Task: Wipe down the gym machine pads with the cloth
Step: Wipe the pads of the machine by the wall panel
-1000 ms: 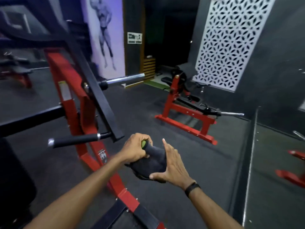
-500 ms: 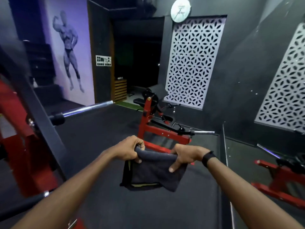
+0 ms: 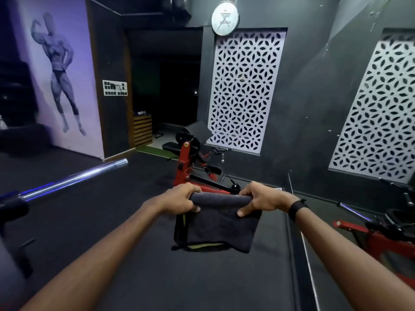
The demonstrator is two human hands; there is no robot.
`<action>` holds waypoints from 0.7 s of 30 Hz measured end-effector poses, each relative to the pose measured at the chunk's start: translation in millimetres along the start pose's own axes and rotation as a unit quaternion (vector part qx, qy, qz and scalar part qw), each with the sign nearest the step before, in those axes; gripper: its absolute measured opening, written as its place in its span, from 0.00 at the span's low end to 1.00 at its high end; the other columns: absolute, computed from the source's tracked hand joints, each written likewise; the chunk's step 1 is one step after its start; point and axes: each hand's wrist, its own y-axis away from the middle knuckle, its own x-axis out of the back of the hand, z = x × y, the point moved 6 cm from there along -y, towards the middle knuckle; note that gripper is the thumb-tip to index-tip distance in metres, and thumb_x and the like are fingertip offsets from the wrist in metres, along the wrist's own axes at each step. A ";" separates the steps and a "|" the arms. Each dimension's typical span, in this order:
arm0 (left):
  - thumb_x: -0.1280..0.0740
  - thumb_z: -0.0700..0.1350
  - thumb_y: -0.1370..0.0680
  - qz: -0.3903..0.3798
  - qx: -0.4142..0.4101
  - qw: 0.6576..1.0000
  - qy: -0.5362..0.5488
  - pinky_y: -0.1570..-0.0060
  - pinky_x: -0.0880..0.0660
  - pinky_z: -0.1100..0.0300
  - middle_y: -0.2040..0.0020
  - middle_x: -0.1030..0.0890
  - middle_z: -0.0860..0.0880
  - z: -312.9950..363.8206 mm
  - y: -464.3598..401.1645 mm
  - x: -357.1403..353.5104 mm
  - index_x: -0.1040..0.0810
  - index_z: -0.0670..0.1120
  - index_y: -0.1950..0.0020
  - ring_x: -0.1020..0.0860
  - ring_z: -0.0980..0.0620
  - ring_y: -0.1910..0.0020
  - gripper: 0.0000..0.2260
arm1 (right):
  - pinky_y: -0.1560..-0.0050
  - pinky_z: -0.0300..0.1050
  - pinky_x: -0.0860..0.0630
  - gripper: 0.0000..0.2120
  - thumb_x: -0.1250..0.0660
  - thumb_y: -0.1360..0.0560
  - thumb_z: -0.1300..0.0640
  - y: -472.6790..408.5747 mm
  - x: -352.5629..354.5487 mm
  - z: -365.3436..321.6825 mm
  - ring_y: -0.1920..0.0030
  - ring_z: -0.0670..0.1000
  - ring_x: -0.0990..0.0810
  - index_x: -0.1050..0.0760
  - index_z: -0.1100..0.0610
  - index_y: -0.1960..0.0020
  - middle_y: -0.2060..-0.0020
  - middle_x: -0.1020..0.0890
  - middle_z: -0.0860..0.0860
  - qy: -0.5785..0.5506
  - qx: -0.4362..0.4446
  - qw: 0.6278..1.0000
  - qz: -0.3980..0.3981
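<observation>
Holding: both hands grip one dark cloth (image 3: 219, 225) in the air, in front of the person, above the dark floor (image 3: 139, 254).
Left hand (image 3: 179, 198): closed around the top left edge of the cloth, fingers over the rolled edge, thumb under it.
Right hand (image 3: 261, 199): closed on the top right edge, thumb pressed on the front side of the cloth; a black band (image 3: 297, 208) sits on this wrist.
Cloth: folded, it hangs down from the two hands; a yellow-green edge shows at the bottom and at the left side. It touches no machine.
Machine (image 3: 190, 167): red frame with black pads, it stands behind the cloth, near the wall, well apart from the hands.
Bar (image 3: 74, 177): a shiny metal bar comes from the left side, beside the left arm, not touching it.
Right side: part of another red machine (image 3: 368, 234), near a mirror wall.
Wall: a white panel (image 3: 242, 95) with flower pattern, a round clock (image 3: 225, 18) above it, and a bodybuilder poster (image 3: 59, 72) at the left.
</observation>
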 end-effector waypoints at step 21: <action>0.33 0.50 0.21 0.021 0.041 0.993 -0.110 0.38 0.30 0.47 0.43 0.23 0.53 -28.9 -282.6 43.7 0.23 0.54 0.42 0.26 0.52 0.43 0.08 | 0.66 0.38 0.30 0.14 0.20 0.31 0.56 -225.0 145.8 151.4 0.68 0.42 0.26 0.24 0.50 0.67 0.71 0.23 0.43 0.025 0.041 0.998 0.032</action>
